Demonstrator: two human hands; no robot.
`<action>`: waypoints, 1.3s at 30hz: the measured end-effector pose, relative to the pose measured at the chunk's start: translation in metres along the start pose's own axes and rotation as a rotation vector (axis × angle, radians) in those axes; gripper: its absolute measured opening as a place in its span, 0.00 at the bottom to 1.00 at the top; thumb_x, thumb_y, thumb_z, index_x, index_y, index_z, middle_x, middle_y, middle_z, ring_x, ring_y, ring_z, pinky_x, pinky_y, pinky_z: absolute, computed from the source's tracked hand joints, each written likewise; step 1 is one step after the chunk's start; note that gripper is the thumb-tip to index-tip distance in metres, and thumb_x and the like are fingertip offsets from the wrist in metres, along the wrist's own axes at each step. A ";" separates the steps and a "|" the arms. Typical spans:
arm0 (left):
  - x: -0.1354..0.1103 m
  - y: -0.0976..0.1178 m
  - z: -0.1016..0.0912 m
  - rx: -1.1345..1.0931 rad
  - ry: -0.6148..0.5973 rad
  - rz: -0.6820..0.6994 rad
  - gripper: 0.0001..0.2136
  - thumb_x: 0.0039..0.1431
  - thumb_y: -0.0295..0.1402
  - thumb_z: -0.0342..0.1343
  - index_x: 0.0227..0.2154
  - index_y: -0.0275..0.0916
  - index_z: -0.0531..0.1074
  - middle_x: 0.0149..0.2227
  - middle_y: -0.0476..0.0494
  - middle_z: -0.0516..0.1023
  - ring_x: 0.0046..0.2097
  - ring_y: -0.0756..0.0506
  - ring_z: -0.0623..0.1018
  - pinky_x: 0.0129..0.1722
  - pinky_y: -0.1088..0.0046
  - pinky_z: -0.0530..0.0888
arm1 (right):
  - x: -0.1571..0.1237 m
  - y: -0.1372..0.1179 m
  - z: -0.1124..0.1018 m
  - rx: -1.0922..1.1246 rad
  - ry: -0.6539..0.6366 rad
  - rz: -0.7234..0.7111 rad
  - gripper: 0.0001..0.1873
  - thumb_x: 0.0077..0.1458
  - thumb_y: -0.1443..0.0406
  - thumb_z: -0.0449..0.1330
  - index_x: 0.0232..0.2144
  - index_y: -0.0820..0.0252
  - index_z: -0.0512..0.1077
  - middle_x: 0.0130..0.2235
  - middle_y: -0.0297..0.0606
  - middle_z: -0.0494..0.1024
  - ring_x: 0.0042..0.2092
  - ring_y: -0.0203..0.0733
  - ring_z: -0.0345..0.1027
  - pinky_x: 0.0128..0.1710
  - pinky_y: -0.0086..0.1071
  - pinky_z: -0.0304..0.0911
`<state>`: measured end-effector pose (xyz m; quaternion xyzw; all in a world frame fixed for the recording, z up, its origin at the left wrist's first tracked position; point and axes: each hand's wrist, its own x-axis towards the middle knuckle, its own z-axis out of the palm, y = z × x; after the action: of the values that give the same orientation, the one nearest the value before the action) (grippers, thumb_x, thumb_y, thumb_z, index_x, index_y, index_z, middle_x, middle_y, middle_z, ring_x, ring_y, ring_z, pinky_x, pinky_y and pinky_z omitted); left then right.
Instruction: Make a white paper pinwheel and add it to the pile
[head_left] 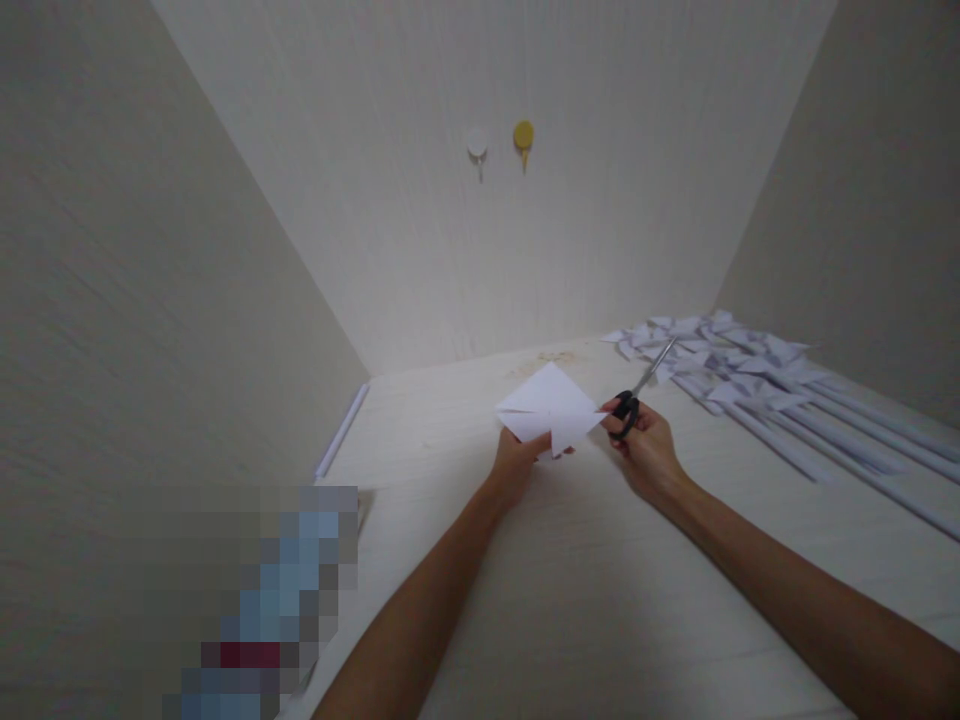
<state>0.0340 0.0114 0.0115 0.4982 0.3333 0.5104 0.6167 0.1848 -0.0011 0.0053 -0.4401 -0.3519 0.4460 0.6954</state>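
My left hand (516,462) holds a white square sheet of paper (550,405) by its lower edge, lifted above a pale table (570,580). The sheet shows diagonal creases or cuts. My right hand (646,448) grips black-handled scissors (637,395), whose blades point up and to the right, away from the paper. The scissor handles sit just beside the paper's right corner.
Several white paper pinwheels on rolled paper sticks (757,375) lie across the table's far right. One rolled paper stick (343,430) lies along the left wall. Two hooks, white (478,146) and yellow (523,136), hang on the back wall. A blurred patch (255,600) covers the lower left.
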 end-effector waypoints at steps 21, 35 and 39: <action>0.000 -0.003 0.003 0.175 0.151 0.072 0.10 0.39 0.32 0.57 0.28 0.35 0.73 0.31 0.45 0.76 0.33 0.46 0.74 0.34 0.70 0.70 | -0.015 -0.004 0.012 -0.236 -0.187 0.019 0.15 0.33 0.59 0.64 0.23 0.60 0.64 0.16 0.26 0.62 0.18 0.30 0.53 0.16 0.25 0.48; 0.001 0.003 0.006 0.114 0.325 0.067 0.17 0.36 0.29 0.61 0.34 0.36 0.71 0.39 0.41 0.75 0.41 0.44 0.74 0.42 0.66 0.69 | -0.015 0.001 0.011 -0.312 -0.264 0.048 0.16 0.32 0.58 0.64 0.21 0.60 0.64 0.17 0.27 0.65 0.18 0.29 0.55 0.16 0.25 0.50; 0.004 0.001 0.004 0.066 0.407 0.029 0.19 0.35 0.30 0.62 0.36 0.35 0.70 0.40 0.39 0.74 0.40 0.42 0.74 0.36 0.67 0.71 | -0.016 0.002 0.012 -0.350 -0.357 0.034 0.13 0.30 0.62 0.65 0.19 0.61 0.65 0.21 0.31 0.70 0.23 0.32 0.62 0.22 0.27 0.57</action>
<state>0.0384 0.0137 0.0137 0.4092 0.4604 0.5981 0.5127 0.1684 -0.0119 0.0061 -0.4739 -0.5334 0.4605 0.5280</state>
